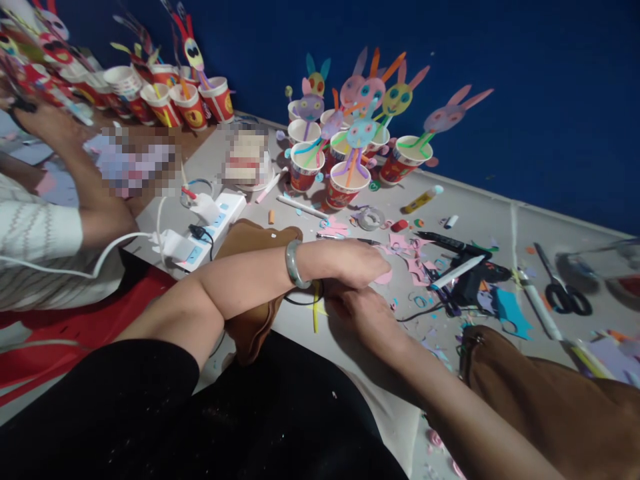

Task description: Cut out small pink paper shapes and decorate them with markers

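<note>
My left hand (353,262), with a jade-like bangle on its wrist, reaches across the table with its fingers curled down and out of sight. A small pink paper piece (383,277) shows at its edge; I cannot tell whether it is held. Touching it from below is my right hand (364,312), closed, its fingertips turned inward and hidden. A thin yellow strip (316,310) lies just left of the right hand. Under my left forearm rests a brown cloth item (257,327). Pink paper scraps (417,267) and a pen (353,240) lie beyond my hands.
Paper cups (347,187) with rabbit-like paper figures stand along the blue wall. A power strip (217,223) with cords is at left, near another person's arm (103,180). Black scissors (563,287), a tape roll (370,219), markers and a brown cloth (545,400) lie rightward.
</note>
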Demonstrator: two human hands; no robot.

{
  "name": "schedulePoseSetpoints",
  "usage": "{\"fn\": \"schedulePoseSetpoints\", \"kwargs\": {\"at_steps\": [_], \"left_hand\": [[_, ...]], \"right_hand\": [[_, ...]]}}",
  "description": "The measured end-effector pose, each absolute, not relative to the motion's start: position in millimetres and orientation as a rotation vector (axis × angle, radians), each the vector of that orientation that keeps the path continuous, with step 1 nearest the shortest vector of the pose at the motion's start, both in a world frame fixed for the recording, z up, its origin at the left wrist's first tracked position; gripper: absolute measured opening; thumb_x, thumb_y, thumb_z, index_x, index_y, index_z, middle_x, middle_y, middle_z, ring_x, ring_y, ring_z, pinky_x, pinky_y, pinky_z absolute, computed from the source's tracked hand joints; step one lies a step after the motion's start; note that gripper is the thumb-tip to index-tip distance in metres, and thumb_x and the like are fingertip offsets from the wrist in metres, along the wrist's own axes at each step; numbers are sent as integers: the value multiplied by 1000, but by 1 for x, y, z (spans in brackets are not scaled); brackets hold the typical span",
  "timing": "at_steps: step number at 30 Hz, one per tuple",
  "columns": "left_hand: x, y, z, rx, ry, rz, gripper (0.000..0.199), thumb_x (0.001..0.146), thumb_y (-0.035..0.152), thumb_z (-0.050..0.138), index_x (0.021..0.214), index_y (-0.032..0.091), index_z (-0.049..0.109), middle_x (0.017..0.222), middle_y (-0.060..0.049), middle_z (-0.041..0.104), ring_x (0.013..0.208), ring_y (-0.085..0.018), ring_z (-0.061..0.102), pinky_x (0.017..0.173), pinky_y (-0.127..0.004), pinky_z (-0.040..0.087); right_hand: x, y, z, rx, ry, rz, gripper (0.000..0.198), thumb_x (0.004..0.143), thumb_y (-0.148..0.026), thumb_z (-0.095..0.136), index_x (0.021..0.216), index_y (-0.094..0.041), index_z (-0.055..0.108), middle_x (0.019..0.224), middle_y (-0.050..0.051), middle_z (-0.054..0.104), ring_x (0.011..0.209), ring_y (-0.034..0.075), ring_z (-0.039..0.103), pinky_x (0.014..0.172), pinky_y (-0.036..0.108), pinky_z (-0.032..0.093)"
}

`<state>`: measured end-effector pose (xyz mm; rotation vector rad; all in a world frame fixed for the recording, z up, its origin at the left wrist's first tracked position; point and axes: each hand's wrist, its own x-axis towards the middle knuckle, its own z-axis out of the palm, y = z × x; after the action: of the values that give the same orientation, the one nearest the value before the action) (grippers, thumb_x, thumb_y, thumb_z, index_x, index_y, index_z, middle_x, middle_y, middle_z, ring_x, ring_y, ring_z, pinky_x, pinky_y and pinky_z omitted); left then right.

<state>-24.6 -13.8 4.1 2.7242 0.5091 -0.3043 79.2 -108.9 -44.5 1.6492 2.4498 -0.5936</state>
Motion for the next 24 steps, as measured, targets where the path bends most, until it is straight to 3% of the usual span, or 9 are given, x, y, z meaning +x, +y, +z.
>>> {"fn": "schedulePoseSetpoints", "kwargs": {"at_steps": [8, 14, 18, 24], "left_hand": [[-24, -13, 0, 2716, 516, -259, 32, 83, 7, 51, 111, 9, 66, 89, -14, 71, 76, -18, 62, 59, -28, 36], [-22, -10, -3, 2646, 571, -200, 29, 83, 10, 50, 107, 12, 67, 89, -12, 70, 72, -17, 60, 59, -28, 34], [-22, -7, -3, 2586, 584, -159, 25, 87, 19, 49, 105, 16, 66, 96, -10, 70, 79, -18, 60, 60, -28, 33], [-16, -4, -3, 2411, 649, 33, 25, 86, 30, 58, 103, 13, 66, 95, -9, 70, 79, -17, 59, 64, -27, 36]], "right_hand": [[80, -111, -48, 1558, 2551, -572, 26, 88, -7, 45, 92, -14, 70, 95, 13, 73, 85, 24, 66, 77, 33, 45], [117, -112, -30, 1600, 2706, -961, 16, 90, -17, 48, 88, -16, 64, 80, 7, 69, 66, 15, 60, 63, 26, 45], [148, -99, -13, 1882, 2768, -1033, 15, 89, -26, 53, 80, -19, 63, 66, 2, 64, 57, 13, 55, 57, 25, 42], [173, -80, -28, 2631, 2651, -1320, 17, 77, -36, 73, 81, -20, 69, 74, 2, 68, 62, 14, 59, 58, 28, 47]]}}
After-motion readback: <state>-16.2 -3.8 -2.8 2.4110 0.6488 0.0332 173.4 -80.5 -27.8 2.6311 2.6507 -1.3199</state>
